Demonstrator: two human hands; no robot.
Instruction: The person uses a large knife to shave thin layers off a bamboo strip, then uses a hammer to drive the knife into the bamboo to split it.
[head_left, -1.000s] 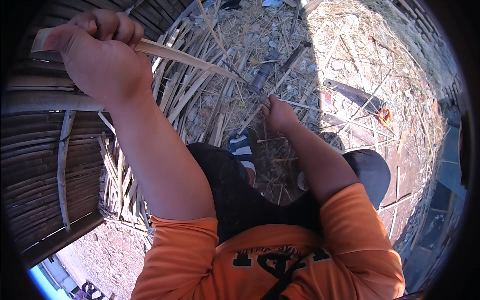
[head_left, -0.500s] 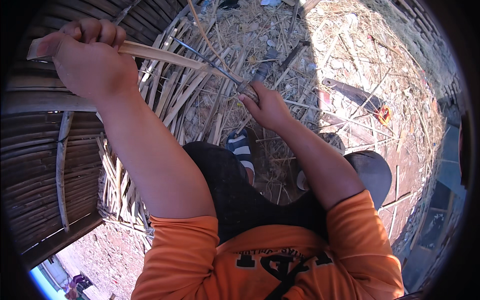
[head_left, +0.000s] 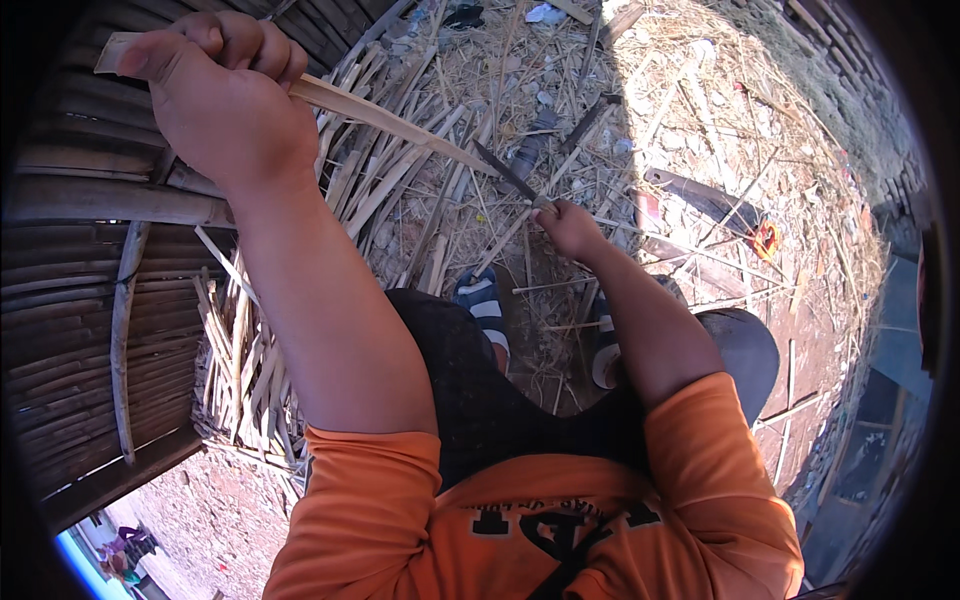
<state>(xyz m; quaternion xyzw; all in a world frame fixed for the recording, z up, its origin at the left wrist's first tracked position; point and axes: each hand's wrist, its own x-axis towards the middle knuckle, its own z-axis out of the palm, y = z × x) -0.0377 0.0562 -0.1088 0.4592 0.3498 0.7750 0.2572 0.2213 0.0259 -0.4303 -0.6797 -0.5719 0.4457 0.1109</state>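
Note:
My left hand (head_left: 235, 105), raised at the upper left, is closed round one end of a pale flat bamboo strip (head_left: 400, 127). The strip slants down to the right toward the middle, its far end close to the blade of a knife (head_left: 507, 170). My right hand (head_left: 573, 231) is wrapped round the knife's handle, with the dark narrow blade pointing up and left. Whether blade and strip touch, I cannot tell. Below the strip lies a heap of split bamboo strips (head_left: 350, 180).
A handsaw (head_left: 700, 195) with an orange handle (head_left: 767, 240) lies on the ground at the right. Straw and shavings (head_left: 690, 90) litter the ground. A slatted bamboo wall (head_left: 65, 330) stands at the left, and more strips (head_left: 240, 360) are stacked beside it. My sandalled foot (head_left: 482, 303) is below the knife.
The knife and my right hand have moved right and down, toward the strip's far end. My left hand with the strip has shifted right and slightly up. A thin strand by the blade no longer shows.

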